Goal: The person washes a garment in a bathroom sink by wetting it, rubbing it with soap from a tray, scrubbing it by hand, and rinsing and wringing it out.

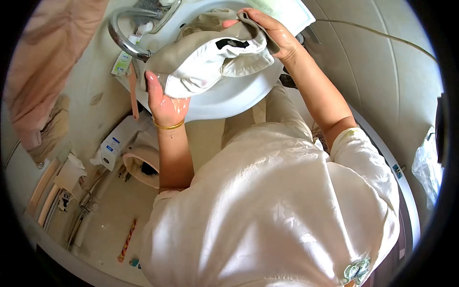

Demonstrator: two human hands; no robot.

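Note:
A pair of khaki trousers (174,52) is stretched over the sink, its waistband turned to show white lining and a black label. At the left end of the waistband, my left hand (167,103) grips the cloth, thumb up; it is wet and a gold bangle circles the wrist. The opposite end is held by my right hand (275,36), with its fingers folded over the band. Beneath the cloth lies the white washbasin (224,103), partly covered. A curved chrome faucet (117,31) reaches in beside the trousers on the left.
A toothpaste-like tube (123,62) and a pinkish handled item (133,93) are at the basin's left edge. A white tray (291,12) rests at its far right. Pink cloth (52,62) hangs on the left, above a pinkish bucket (138,158). A tiled wall stands right.

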